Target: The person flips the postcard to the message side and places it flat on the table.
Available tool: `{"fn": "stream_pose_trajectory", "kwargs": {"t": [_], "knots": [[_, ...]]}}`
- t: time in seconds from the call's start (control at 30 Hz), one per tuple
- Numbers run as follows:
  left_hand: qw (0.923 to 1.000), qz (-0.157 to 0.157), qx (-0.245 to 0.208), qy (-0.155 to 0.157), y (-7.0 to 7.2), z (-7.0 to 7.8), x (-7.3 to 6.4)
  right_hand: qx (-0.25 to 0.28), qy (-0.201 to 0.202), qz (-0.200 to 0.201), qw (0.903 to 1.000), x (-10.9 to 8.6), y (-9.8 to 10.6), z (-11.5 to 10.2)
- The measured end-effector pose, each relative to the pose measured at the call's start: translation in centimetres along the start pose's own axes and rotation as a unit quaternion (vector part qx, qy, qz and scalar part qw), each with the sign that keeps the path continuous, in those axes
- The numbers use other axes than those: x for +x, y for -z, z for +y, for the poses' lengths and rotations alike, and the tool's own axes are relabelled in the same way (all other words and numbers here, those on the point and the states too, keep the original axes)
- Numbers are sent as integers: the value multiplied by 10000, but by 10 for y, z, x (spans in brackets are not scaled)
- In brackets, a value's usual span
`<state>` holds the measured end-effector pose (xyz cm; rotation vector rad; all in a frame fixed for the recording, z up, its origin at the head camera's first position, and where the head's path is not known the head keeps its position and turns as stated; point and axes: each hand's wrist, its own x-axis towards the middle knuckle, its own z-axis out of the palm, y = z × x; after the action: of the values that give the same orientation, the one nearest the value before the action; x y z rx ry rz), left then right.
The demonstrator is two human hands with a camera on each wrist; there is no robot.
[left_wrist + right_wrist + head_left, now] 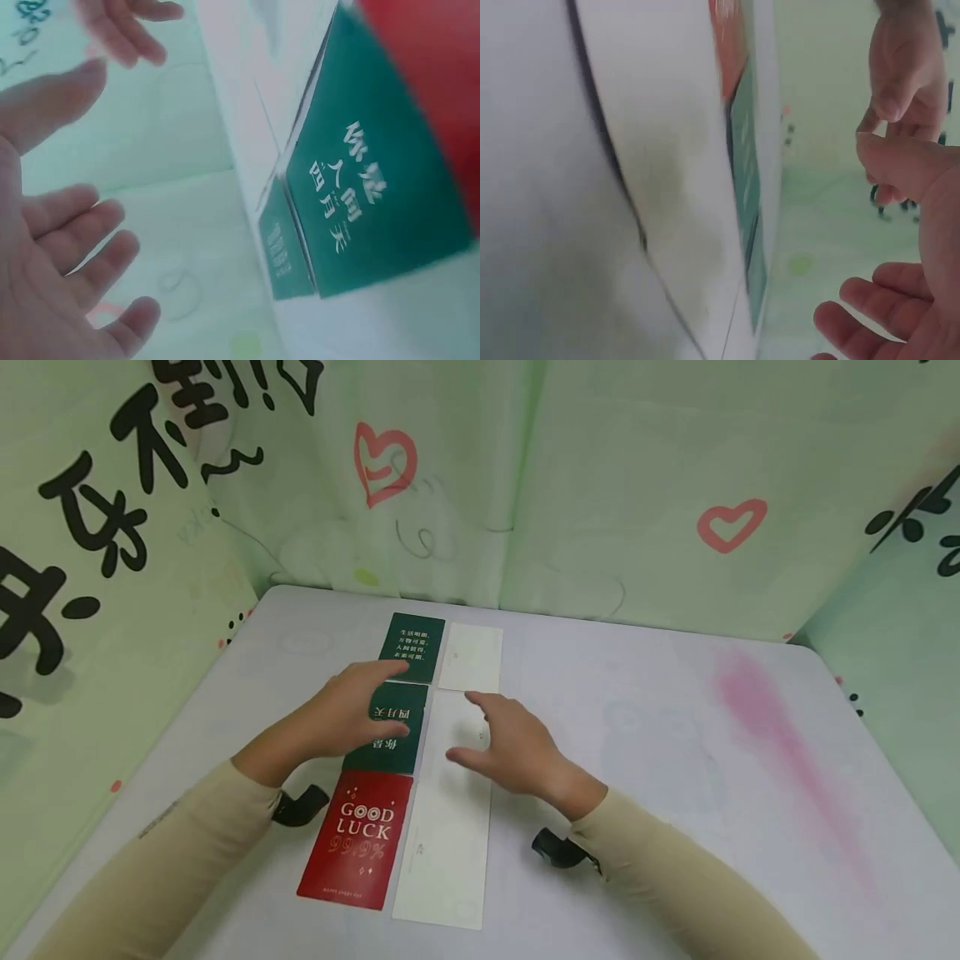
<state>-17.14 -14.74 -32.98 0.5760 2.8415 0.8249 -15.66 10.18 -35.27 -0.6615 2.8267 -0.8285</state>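
Note:
Two columns of cards lie side by side on a white table. In the left column are a far green card (412, 639), a middle green card (378, 757) with white characters, and a red "GOOD LUCK" card (354, 852). Beside them runs a column of white cards, with one white card (471, 656) at its far end and a long white stretch (444, 852) nearer. My left hand (341, 710) hovers over the green cards, fingers spread and holding nothing. Above the white column, my right hand (521, 745) is likewise spread, thumb apart from the fingers. Both palms face each other.
The white tabletop (637, 760) has a pink smear (780, 743) on its right side. Pale green curtains (585, 485) with black lettering and pink hearts enclose the table at the back and sides. A black wrist camera (300, 806) sits on the left sleeve, another (558, 847) on the right.

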Motion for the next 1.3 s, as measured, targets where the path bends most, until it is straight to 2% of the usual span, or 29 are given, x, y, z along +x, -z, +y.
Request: {"fn": "stream_pose_trajectory", "kwargs": {"t": [0.13, 0.27, 0.4, 0.53, 0.7, 0.83, 1.0, 1.2, 1.3], "knots": [[9999, 133, 9, 20, 1, -5, -44, -189, 451, -74, 9988, -23, -12, -17], [9996, 152, 151, 204, -8, -13, -80, -511, 609, -143, 9967, -40, -26, -30], [9987, -68, 342, 369, -25, -19, -108, -802, 518, -479, 9943, -51, -41, -43], [9974, -285, 470, 474, -39, -22, -129, -1047, 566, -835, 9894, -56, -55, -55], [9953, -571, 457, 631, -48, -26, -141, -1569, 796, -1236, 9766, -58, -67, -68], [9951, -533, 530, 647, -53, -29, -142, -1855, 922, -1480, 9670, -58, -73, -77], [9954, -427, 654, 549, -54, -28, -142, -2005, 975, -1457, 9639, -56, -78, -80], [9958, -712, 324, 474, -46, -32, -140, -2209, 1095, -1357, 9596, -56, -81, -84], [9956, -816, 146, 431, -43, -34, -141, -2120, 1123, -1397, 9607, -57, -82, -85]]}}
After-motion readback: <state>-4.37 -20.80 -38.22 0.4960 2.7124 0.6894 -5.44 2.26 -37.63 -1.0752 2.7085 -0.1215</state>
